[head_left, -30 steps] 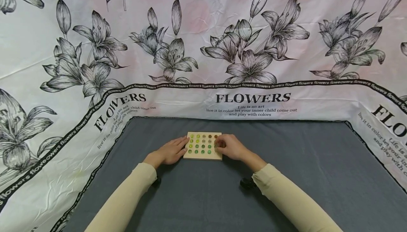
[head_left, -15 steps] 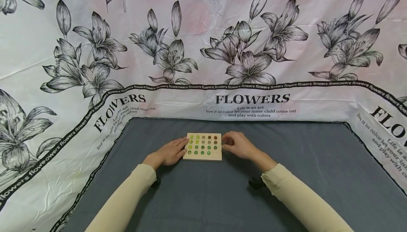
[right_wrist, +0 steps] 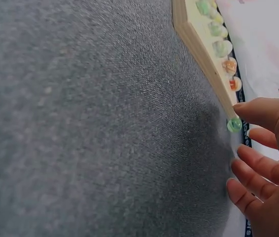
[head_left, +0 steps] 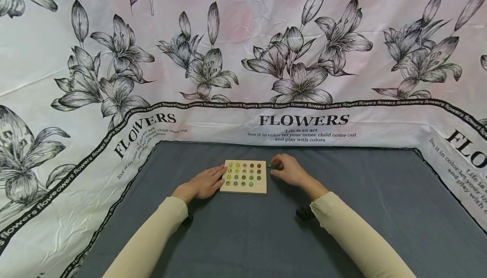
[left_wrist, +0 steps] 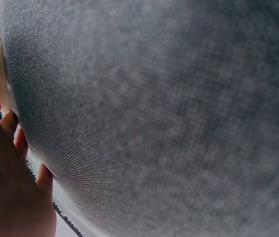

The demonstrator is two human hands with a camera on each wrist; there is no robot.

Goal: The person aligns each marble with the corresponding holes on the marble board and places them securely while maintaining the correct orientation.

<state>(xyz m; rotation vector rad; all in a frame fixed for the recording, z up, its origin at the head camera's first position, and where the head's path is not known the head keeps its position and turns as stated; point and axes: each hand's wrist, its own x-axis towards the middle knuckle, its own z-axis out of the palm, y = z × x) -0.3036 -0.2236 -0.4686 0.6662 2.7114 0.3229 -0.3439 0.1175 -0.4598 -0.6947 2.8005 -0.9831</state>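
A pale wooden board (head_left: 243, 190) with rows of coloured marbles lies on the grey cloth. Its near right hole holds no marble. Yellow-green marbles fill the left side, green ones the front, brownish ones the far right. My left hand (head_left: 205, 181) lies flat at the board's left edge, fingertips over its rim; the left wrist view shows the hand (left_wrist: 16, 182) beside the board's side. Right of the board, a loose green marble (right_wrist: 234, 124) sits at the thumb tip of my right hand (head_left: 291, 171). Thumb and forefinger are parted around it, the other fingers spread loosely.
The grey cloth (head_left: 243, 235) spreads around the board, bordered by white flower-printed fabric (head_left: 304, 125) with lettering behind and at the sides. Dark wrist-worn devices show below each cuff, such as the right one (head_left: 304, 213).
My right hand has moved from the board's right column off to the right, then toward the back. The near right hole now shows bare, and a green marble shows beside the board. My left hand stays.
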